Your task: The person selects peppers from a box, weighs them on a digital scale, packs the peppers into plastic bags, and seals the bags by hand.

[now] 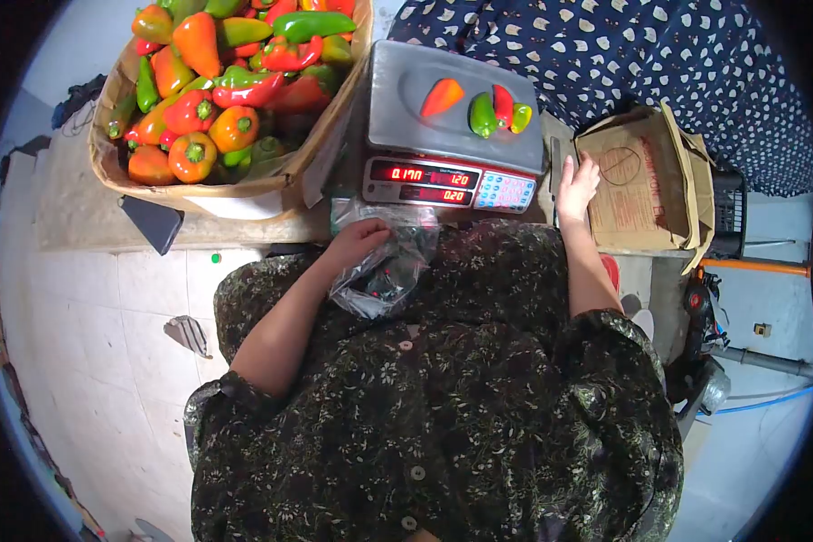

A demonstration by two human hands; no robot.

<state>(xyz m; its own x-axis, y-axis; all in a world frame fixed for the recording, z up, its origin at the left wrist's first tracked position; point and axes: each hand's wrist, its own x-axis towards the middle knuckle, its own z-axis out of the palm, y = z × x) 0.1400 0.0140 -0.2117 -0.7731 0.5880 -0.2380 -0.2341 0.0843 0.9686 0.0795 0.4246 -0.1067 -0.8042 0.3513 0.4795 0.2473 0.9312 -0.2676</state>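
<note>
Peppers on scale: ahead-right of left hand, ahead-left of right hand; right hand nearer the cluster

Far left: crate (316,176) heaped with mixed red, orange and green peppers, on the counter (244,232).

Left hand (361,237): in front of the scale, on the near side, fingers closed on the upper part of a clear plastic bag (393,275). Bag hangs over the lap, long axis roughly toward the body. Contents can't be told; dark clothing is behind it and the plastic glares.

Center: scale (397,99), display lit toward the person. On its plate, left to right: orange pepper (443,97) lying alone, long axis slanting, upper end to the right; then a tight cluster of green pepper (482,116), red pepper (503,106) and yellow-green pepper (521,117). Green one points roughly away from the body. Cluster sits on the right half of the plate. Orange pepper is about evenly placed between the two hands.

Right hand (578,188): just right of the scale, off the plate, fingers spread loosely, nothing visible in the grasp. Contact with the cardboard box (632,217) beside it: can't tell. Box lies to its right, on the far side from the peppers.
</note>
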